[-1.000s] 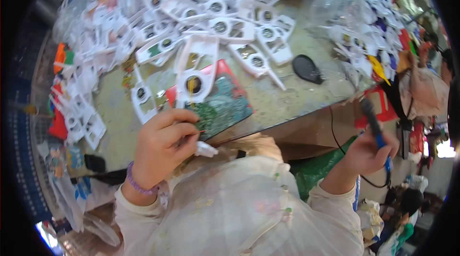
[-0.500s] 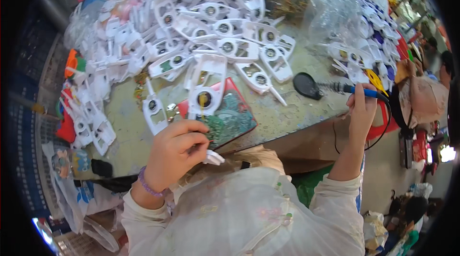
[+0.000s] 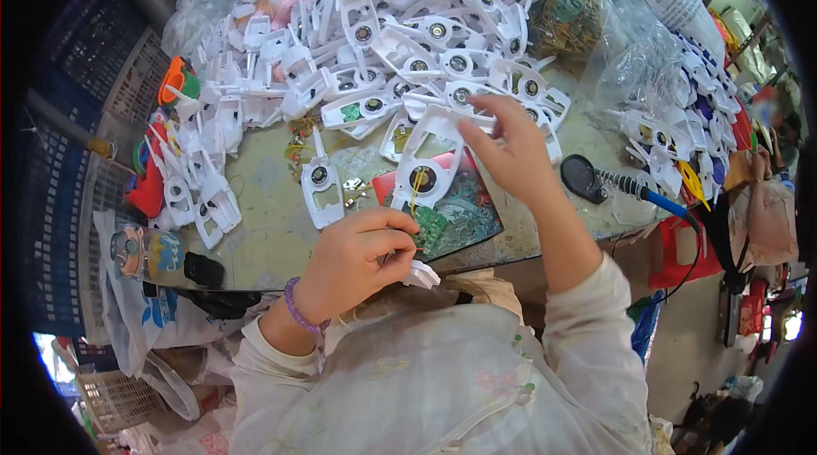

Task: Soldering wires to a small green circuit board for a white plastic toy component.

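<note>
The left hand (image 3: 353,259) is clenched around a small white plastic piece (image 3: 421,274) that juts from under the curled fingers; most of that piece is hidden inside the fist, so its shape cannot be told. The right hand (image 3: 511,148) reaches farther out, fingers spread and released, its fingertips at the top edge of a white plastic housing (image 3: 430,161) with a round dark speaker in its middle; whether they press on it is unclear. That housing lies tilted on a red tray (image 3: 451,204) holding a green circuit board (image 3: 447,221), just beyond the left hand and close to the near table edge (image 3: 255,272). A heap of similar white housings (image 3: 400,38) fills the far side, overlapping so that single pieces are hard to separate. One lone white housing (image 3: 322,187) lies on the only bare patch, left of the tray. To the right a blue-handled soldering iron (image 3: 647,193) rests beside a dark oval stand (image 3: 583,178). Clear plastic bags (image 3: 630,55) blur what lies behind them on the far right.
</note>
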Tool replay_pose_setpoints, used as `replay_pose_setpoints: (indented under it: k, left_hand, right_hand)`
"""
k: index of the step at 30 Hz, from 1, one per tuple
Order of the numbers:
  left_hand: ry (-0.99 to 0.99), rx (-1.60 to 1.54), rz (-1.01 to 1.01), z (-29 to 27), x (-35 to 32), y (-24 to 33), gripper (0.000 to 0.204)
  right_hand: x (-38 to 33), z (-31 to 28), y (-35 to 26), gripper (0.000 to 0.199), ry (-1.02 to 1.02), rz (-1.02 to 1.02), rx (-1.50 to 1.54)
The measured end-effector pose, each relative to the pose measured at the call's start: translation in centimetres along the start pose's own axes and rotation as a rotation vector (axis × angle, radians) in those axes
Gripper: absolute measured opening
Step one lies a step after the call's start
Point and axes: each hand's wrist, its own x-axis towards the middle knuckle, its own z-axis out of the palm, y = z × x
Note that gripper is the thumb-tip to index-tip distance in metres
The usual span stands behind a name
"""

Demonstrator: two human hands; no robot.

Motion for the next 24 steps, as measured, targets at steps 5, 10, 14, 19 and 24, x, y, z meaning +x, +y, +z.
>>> replay_pose_setpoints:
  k: [5,10,14,19,24]
  left_hand:
    - [0.018,-0.12,-0.036,-1.6,-0.8,-0.4,0.008]
    - [0.047,-0.309,-0.182,-4.9,-3.9,-2.0,0.008]
    - [0.044,-0.289,-0.215,-6.7,-5.9,-3.2,0.009]
    - [0.163,-0.141,-0.155,-6.4,-6.9,-3.8,0.009]
    - [0.377,0.034,-0.055,-5.4,-7.1,-4.2,0.013]
  right_hand:
    - [4.9,1.5,-1.3,0.029,-0.455,0.325,0.279]
    - [2.5,2.1,-7.1,0.03,-0.44,0.169,0.232]
    - [-1.3,2.8,-8.9,0.032,-0.344,-0.191,0.008]
    - [-3.2,5.0,-8.3,0.039,-0.202,-0.739,-0.165]
    - [-2.5,6.0,-8.3,0.042,-0.045,-0.91,-0.228]
